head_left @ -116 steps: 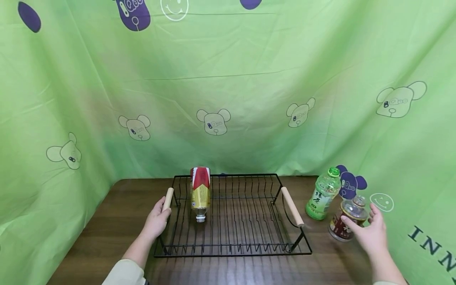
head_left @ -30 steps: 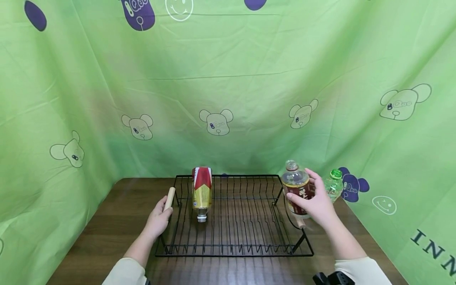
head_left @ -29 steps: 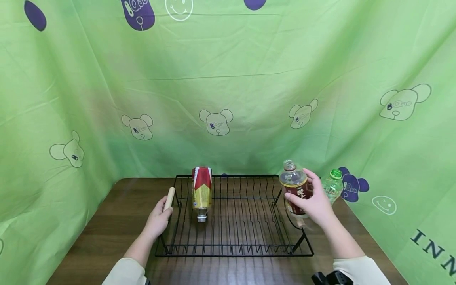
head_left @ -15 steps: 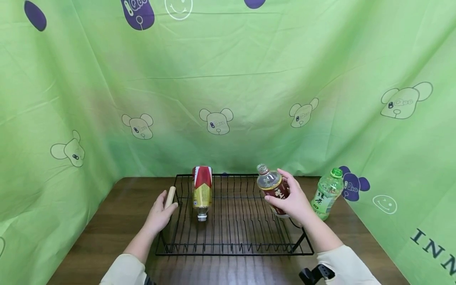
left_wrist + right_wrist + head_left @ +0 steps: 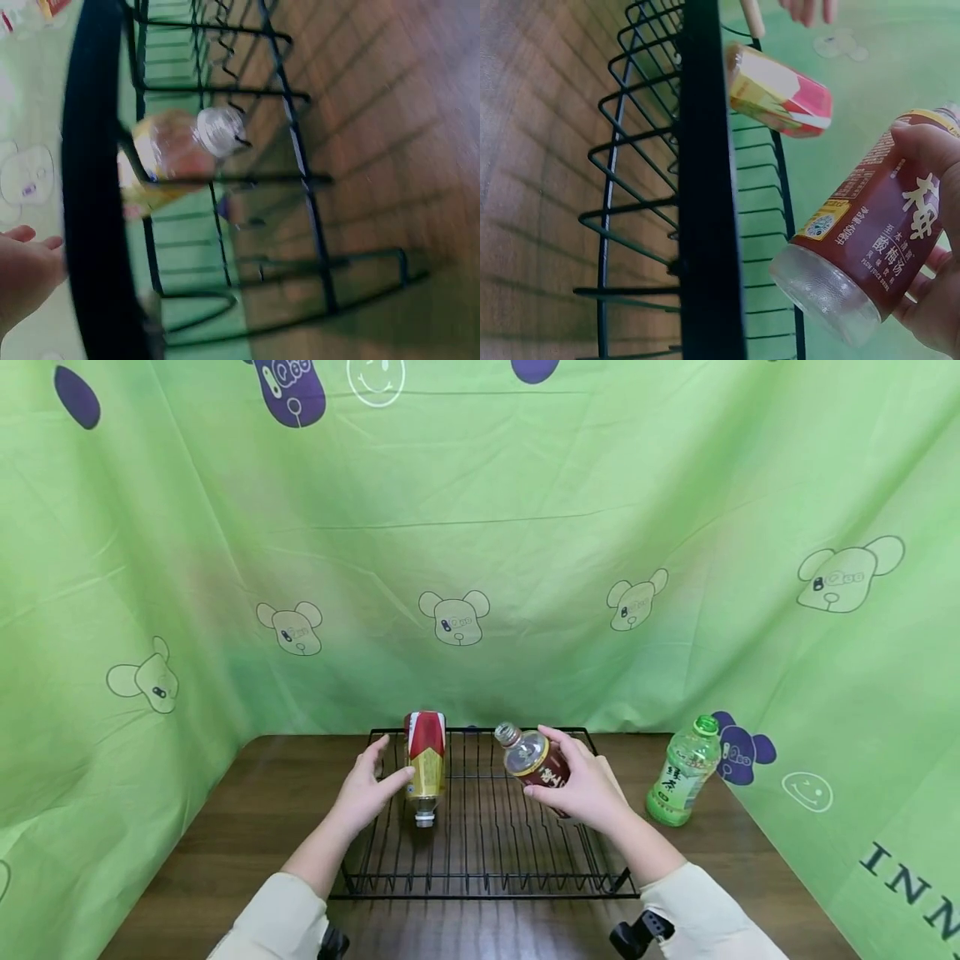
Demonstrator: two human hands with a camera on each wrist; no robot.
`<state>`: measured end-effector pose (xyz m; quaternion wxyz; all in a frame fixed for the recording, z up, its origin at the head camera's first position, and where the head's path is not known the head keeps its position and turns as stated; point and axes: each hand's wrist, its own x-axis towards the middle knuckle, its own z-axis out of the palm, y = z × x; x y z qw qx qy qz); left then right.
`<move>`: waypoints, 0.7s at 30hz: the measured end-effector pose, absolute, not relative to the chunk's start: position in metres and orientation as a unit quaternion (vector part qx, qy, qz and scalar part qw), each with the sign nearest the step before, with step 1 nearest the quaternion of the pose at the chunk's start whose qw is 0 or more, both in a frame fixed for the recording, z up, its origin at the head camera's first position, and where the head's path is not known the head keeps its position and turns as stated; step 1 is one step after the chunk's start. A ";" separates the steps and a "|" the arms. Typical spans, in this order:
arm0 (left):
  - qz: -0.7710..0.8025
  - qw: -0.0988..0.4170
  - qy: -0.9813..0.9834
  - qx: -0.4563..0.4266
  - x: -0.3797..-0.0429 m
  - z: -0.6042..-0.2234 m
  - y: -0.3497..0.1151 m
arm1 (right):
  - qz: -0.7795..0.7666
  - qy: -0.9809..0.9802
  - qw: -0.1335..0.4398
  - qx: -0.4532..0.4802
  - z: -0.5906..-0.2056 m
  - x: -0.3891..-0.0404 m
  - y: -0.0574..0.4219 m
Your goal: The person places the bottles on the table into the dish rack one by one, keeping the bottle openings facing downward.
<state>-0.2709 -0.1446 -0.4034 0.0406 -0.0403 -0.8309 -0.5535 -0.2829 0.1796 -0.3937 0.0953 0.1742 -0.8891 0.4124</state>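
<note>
In the head view my right hand (image 5: 588,781) grips a plum juice bottle (image 5: 545,768) with a dark red label, its fingers and thumb round the label. The bottle tilts, its uncapped neck leaning left, above the black wire dish rack (image 5: 480,897). My left hand (image 5: 363,793) is spread with thumb and fingers apart, beside a red-and-yellow bottle (image 5: 425,756) that leans neck-down in the rack. In the left wrist view that bottle's clear neck (image 5: 219,131) points toward the rack's base. The right wrist view shows the clear base of the plum juice bottle (image 5: 862,240) above the rack wires.
A green tea bottle (image 5: 682,772) stands upright, uncapped, on the brown wooden table (image 5: 247,810) to the right of the rack. A wooden handle (image 5: 751,16) shows at the rack's end in the right wrist view. A green printed cloth (image 5: 525,552) hangs behind and at both sides.
My right hand has taken the plum juice bottle from the table, carried it left over the rack and tilted it. My left hand has let go of the wooden handle and moved right.
</note>
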 end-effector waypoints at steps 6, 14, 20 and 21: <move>-0.591 0.003 -0.802 -0.080 -0.272 -0.395 -0.120 | 0.392 -0.896 0.071 0.198 -0.399 -0.282 0.166; -0.584 -0.032 -0.804 -0.109 -0.275 -0.393 -0.093 | 0.337 -0.909 0.073 0.233 -0.403 -0.280 0.152; -0.580 -0.044 -0.803 -0.131 -0.278 -0.392 -0.080 | 0.307 -0.915 0.071 0.253 -0.405 -0.278 0.145; -0.577 -0.046 -0.804 -0.133 -0.278 -0.392 -0.078 | 0.302 -0.915 0.072 0.257 -0.406 -0.278 0.144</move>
